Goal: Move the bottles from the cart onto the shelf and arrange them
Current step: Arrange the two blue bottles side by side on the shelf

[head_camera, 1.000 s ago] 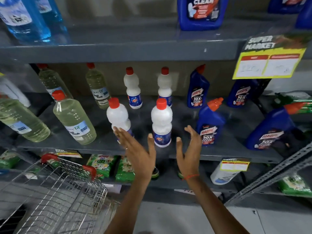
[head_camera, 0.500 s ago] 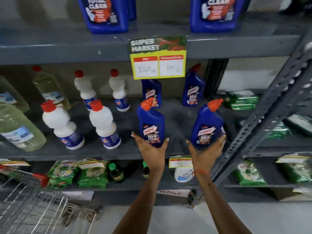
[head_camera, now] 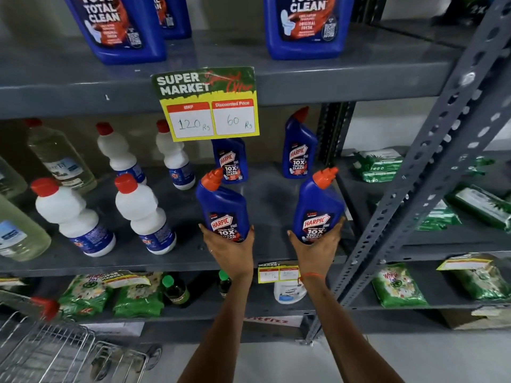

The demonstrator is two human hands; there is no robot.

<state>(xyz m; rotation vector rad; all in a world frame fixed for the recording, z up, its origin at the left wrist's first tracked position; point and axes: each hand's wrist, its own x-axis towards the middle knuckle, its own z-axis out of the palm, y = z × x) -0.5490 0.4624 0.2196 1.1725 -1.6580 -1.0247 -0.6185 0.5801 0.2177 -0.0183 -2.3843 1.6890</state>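
Note:
Two blue Harpic bottles with orange caps stand at the front of the grey middle shelf (head_camera: 276, 205). My left hand (head_camera: 231, 250) wraps the base of the left blue bottle (head_camera: 221, 208). My right hand (head_camera: 315, 250) wraps the base of the right blue bottle (head_camera: 318, 208). Behind them stand two more blue Harpic bottles (head_camera: 298, 150). To the left are white bottles with red caps (head_camera: 141, 214), and clear bottles of pale liquid (head_camera: 59, 158) beyond those. The wire cart (head_camera: 47, 346) is at the lower left.
A yellow price sign (head_camera: 210, 106) hangs from the upper shelf, which carries large blue jugs (head_camera: 307, 23). A slanted grey shelf upright (head_camera: 414, 194) runs just right of my right hand. Green packets (head_camera: 395, 283) lie on the lower and right shelves.
My view swung right from the white bottles to the blue ones. Both hands went from open near a white bottle to gripping the bases of the two front blue bottles.

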